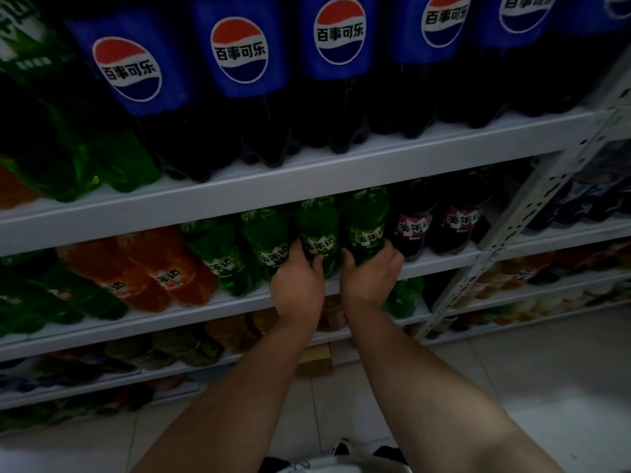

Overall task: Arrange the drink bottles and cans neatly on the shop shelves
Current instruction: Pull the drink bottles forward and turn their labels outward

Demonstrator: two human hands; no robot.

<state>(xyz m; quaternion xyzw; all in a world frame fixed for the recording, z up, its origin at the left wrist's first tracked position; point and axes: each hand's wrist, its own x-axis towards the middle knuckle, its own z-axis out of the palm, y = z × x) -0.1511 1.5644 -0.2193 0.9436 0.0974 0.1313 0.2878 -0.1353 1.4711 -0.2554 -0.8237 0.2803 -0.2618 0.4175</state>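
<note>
Two hands busy: left hand (297,285) grips one green bottle (319,233), right hand (373,278) grips next bottle (367,220), low by shelf (440,260) front edge. Guessing I'm squaring labels forward.

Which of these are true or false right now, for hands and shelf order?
1. The left hand grips a green bottle. True.
2. The right hand holds a purple bottle. False: it grips the neighbouring green bottle.
3. Blue-labelled cola bottles stand on the upper shelf. True.
4. Orange bottles sit right of the purple ones. False: the orange bottles sit left of both hands, the purple bottles right.
</note>
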